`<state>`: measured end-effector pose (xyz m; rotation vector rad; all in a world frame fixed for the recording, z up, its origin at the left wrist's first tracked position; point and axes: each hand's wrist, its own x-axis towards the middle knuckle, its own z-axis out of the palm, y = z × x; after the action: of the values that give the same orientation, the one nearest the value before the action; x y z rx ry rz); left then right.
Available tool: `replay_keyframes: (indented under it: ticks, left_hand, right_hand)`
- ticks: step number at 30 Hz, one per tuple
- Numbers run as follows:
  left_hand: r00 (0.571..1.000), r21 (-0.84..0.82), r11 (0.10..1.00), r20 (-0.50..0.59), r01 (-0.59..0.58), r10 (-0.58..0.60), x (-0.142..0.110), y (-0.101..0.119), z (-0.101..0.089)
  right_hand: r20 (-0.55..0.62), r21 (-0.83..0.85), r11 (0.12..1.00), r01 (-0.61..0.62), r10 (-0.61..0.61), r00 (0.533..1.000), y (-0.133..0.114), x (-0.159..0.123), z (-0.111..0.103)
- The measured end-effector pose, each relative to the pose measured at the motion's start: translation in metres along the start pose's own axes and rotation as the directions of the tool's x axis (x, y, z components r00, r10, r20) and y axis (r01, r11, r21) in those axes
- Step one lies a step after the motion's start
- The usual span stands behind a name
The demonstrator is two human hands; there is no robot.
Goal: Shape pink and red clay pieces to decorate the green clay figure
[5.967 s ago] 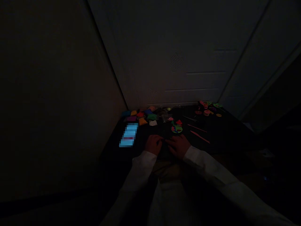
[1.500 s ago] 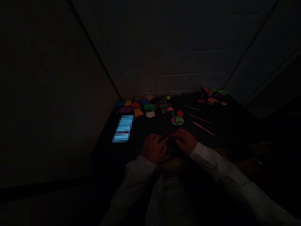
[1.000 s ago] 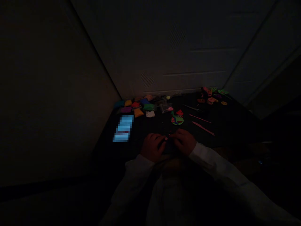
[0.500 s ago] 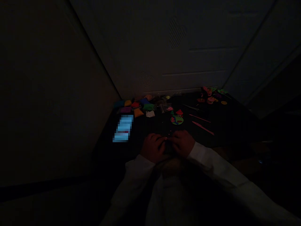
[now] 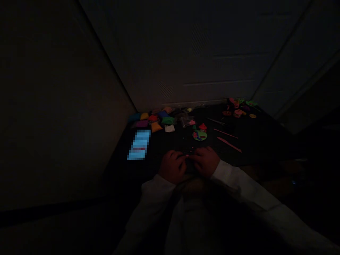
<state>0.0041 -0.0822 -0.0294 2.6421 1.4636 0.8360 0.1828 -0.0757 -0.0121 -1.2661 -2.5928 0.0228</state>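
Has right hand [image 5: 205, 161] nearer left hand [image 5: 172, 166] than one second ago, both at pink bit [image 5: 187, 156] near front edge of table [image 5: 256, 145]. Curls both; cannot tell whether gripping. Likely light, soft, easily squashed: pinch gently by sides.

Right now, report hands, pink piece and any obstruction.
Left hand, right hand: fingertips close together. Small pink piece between them, grip unclear. Green disc just beyond, out of the way.

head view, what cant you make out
All in the head view:
Pink bit: full shape, too small and dim between left hand and right hand.
Screen: content, blurred into blocks.
Specks: too small to identify.
Sleeves: upper ends, cut off by the frame edges.
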Motion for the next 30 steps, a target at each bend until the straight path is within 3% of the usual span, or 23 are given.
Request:
replay_keyframes:
  ticks: [7,15,30]
  left_hand:
    - [0.999,0.04,0.999,0.035,-0.002,0.001,-0.001,0.002,-0.002]
    - [1.0,0.065,0.998,0.008,0.003,-0.004,0.0,0.006,-0.001]
    - [1.0,0.051,0.998,0.011,-0.021,0.02,-0.001,0.008,-0.002]
  right_hand:
    - [-0.058,0.093,0.996,-0.005,0.01,0.998,0.004,-0.001,0.002]
    - [-0.214,0.324,0.94,-0.11,0.185,0.959,0.012,-0.001,0.004]
    - [-0.228,0.324,0.938,-0.124,0.204,0.952,0.014,-0.001,0.009]
